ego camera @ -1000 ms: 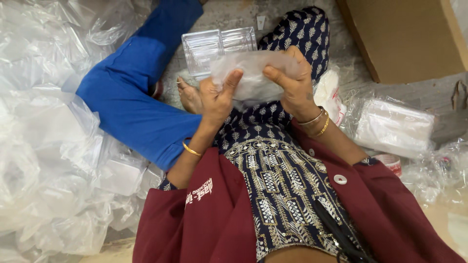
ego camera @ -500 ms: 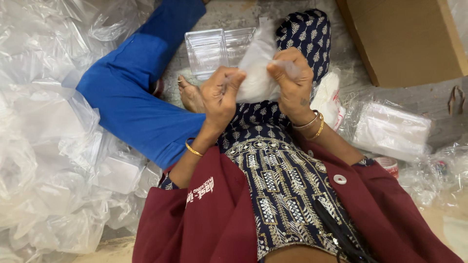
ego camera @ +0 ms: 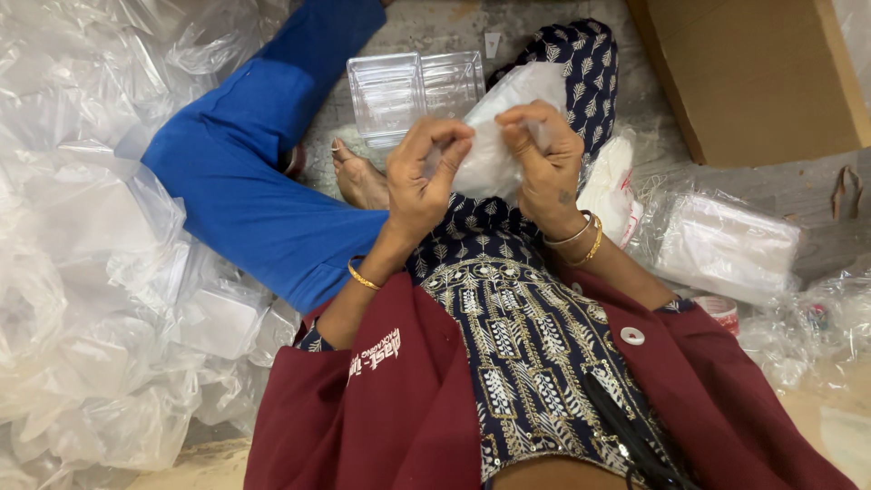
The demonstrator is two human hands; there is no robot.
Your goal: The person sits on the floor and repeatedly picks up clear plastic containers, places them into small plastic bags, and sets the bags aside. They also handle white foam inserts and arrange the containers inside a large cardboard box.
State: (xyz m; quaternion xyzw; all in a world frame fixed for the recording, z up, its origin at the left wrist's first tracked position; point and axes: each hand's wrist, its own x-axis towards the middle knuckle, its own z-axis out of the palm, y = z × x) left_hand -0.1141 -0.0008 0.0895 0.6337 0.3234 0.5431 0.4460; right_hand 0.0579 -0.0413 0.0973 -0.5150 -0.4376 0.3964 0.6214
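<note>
As a person sat cross-legged on the concrete floor, both hands met at the centre of the frame over a small clear plastic bag with something white inside. The left hand had its fingers pinched shut on the bag's left edge, while the right hand curled its fingers tightly over the right edge, so the bag stood tilted between them, its top pointing toward the upper centre. Just behind the hands, a clear plastic clamshell tray lay open on the floor near a bare foot. A heap of crumpled clear plastic bags filled the left side of the frame. At the right, a filled packet of white material lay beside another white packet, and a brown cardboard box occupied the upper right corner.
</note>
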